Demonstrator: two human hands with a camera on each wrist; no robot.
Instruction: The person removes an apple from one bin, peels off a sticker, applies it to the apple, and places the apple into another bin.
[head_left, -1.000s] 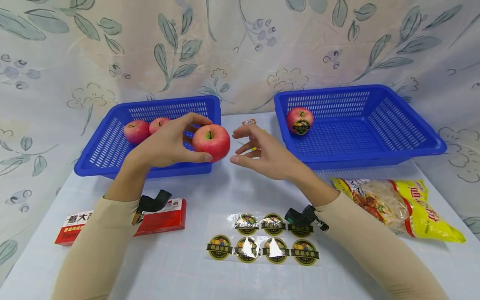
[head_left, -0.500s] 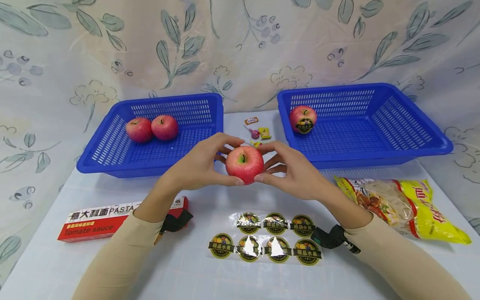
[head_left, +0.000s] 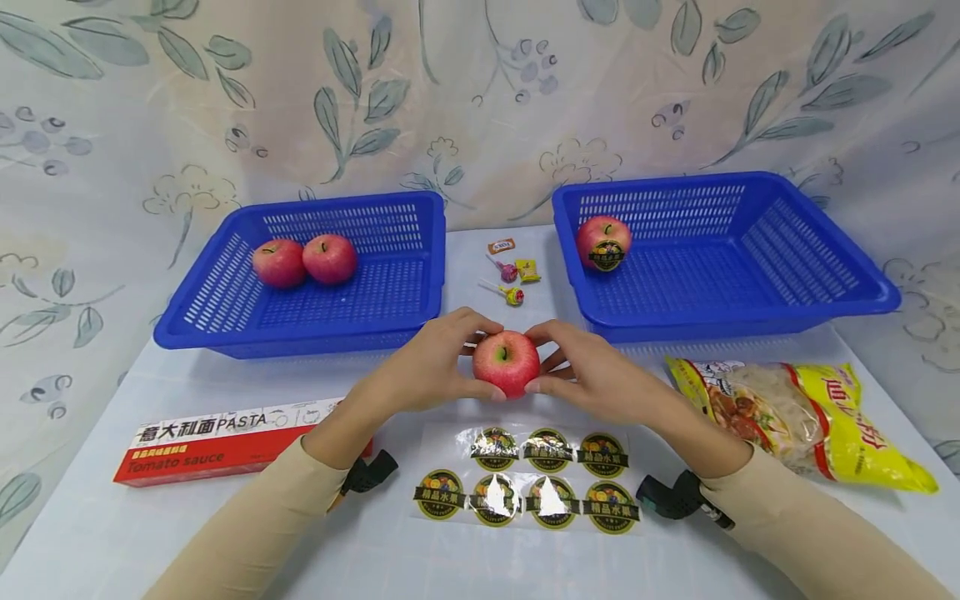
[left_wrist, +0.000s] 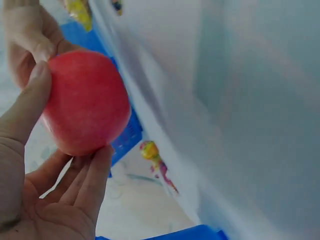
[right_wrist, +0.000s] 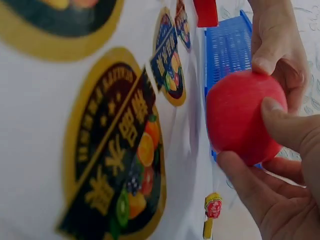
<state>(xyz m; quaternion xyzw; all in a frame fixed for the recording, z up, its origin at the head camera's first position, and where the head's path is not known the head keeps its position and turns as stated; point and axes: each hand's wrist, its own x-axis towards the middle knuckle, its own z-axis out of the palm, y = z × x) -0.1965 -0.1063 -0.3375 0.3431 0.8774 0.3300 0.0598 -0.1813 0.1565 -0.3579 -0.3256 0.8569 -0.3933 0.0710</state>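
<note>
- The worktop (head_left: 375, 533) fills the lower half of the head view under a pale cloth, with a leaf-print curtain behind it.
- Two blue baskets sit across the middle: the left basket (head_left: 225, 325) holds two apples (head_left: 305, 260) side by side at its far left; the right basket (head_left: 825, 308) holds one stickered apple (head_left: 603, 242) in its near-left corner.
- A yellow snack bag (head_left: 810, 412) lies at the right edge, and a red pasta box (head_left: 217, 442) at the lower left.
- A sticker sheet (head_left: 525, 490) lies at the lower centre, just in front of your hands.
- Your left hand (head_left: 423, 367) and right hand (head_left: 592, 375) meet at the centre of the frame, both curled round one red apple (head_left: 506, 362), thumbs at the front and fingers over the top and behind it.
- That apple sits between the two baskets, above the sticker sheet. It is round with no clear long axis, and its stem hollow points up, tilted slightly towards you.
- A few small sweets (head_left: 512, 268) lie in the gap between the baskets, beyond the apple.
</note>
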